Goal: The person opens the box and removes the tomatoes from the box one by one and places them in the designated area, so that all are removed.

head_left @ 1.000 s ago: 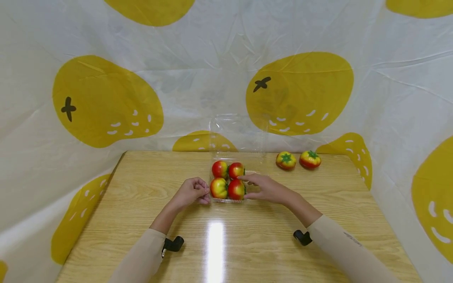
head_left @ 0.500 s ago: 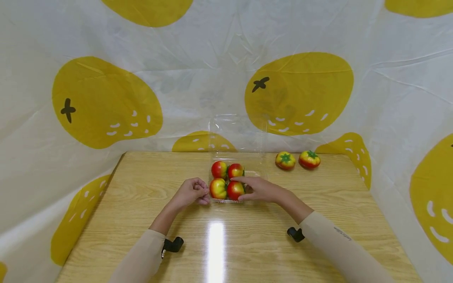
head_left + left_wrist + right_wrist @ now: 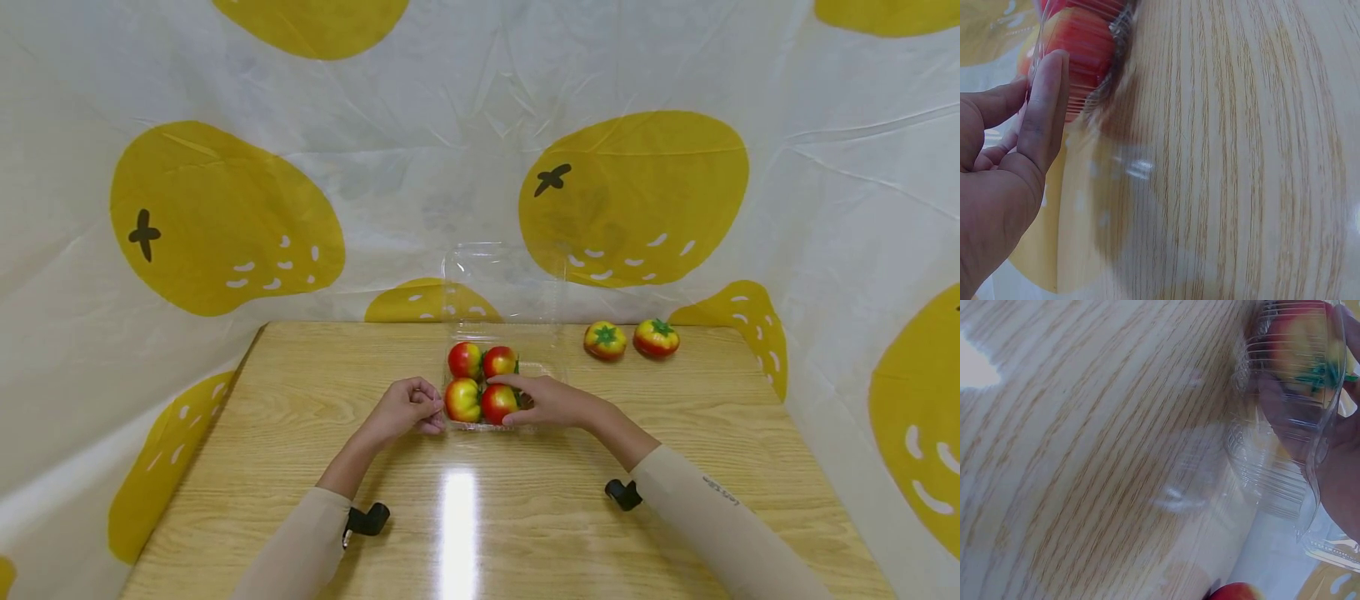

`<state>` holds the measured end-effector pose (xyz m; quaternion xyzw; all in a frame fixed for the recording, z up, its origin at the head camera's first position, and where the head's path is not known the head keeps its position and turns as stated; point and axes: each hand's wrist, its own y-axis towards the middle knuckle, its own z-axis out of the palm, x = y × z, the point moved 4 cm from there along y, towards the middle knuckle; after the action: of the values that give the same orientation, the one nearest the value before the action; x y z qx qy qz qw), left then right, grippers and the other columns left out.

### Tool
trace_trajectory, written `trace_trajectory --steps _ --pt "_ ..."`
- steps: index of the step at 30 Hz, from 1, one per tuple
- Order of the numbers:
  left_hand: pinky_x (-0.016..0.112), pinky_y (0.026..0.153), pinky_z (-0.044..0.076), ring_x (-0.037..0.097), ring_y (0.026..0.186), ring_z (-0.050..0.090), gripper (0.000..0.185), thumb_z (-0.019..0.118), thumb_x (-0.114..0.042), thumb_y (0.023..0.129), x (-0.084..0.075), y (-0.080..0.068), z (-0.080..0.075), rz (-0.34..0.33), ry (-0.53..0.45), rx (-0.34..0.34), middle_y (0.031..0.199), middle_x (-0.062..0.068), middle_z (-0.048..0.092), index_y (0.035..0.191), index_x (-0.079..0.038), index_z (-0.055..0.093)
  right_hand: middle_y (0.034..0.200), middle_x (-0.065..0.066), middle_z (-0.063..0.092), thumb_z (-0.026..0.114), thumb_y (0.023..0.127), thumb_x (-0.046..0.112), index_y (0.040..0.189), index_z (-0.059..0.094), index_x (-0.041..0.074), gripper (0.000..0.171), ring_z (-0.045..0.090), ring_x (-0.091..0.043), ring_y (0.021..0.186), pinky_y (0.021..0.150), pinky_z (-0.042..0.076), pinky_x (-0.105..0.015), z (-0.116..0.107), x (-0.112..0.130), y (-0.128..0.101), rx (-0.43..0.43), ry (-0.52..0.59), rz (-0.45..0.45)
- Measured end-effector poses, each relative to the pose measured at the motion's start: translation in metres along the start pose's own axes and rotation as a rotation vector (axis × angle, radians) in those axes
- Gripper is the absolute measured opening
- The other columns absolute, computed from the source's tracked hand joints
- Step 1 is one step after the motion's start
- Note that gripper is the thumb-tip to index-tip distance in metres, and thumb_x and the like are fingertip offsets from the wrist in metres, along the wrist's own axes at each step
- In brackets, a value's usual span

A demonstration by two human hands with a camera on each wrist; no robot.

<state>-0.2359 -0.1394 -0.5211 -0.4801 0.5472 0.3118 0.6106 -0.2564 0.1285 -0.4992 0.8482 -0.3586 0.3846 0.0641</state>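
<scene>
Tomatoes [image 3: 482, 381] fill the clear clamshell box [image 3: 498, 333]; right hand [image 3: 551, 402] has slid closer, fingers now holding its 3 o'clock side, left hand [image 3: 405, 408] pinching 9 o'clock

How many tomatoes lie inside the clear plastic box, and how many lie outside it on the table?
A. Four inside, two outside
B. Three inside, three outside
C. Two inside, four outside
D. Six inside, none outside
A: the head view shows four tomatoes packed in the clear plastic box between the left hand and the right hand, while two more tomatoes sit apart on the wooden table near its far right edge.
</scene>
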Motion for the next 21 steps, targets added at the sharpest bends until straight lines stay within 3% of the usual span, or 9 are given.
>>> trace_trajectory --steps 13,21 --pt "0.043 0.072 0.067 0.021 0.070 0.073 0.013 0.063 0.002 0.100 0.0024 0.0012 -0.0014 -0.008 -0.018 -0.019 0.081 0.013 0.067 0.108 0.008 0.054 0.150 -0.012 0.055 0.072 0.097 0.042 0.158 0.041 0.018 0.073 0.056 -0.023 0.125 0.109 0.049 -0.047 -0.0021 0.0046 -0.0018 -0.007 -0.001 0.025" --pt "0.036 0.068 0.067 0.020 0.070 0.073 0.014 0.062 0.002 0.101 0.0008 0.0007 -0.0013 -0.003 -0.011 -0.014 0.080 0.012 0.067 0.109 0.010 0.053 0.150 -0.011 0.055 0.071 0.097 0.046 0.158 0.041 0.018 0.074 0.057 -0.025 0.128 0.108 0.052 -0.049 -0.0049 0.0050 -0.0050 -0.011 -0.005 0.037"
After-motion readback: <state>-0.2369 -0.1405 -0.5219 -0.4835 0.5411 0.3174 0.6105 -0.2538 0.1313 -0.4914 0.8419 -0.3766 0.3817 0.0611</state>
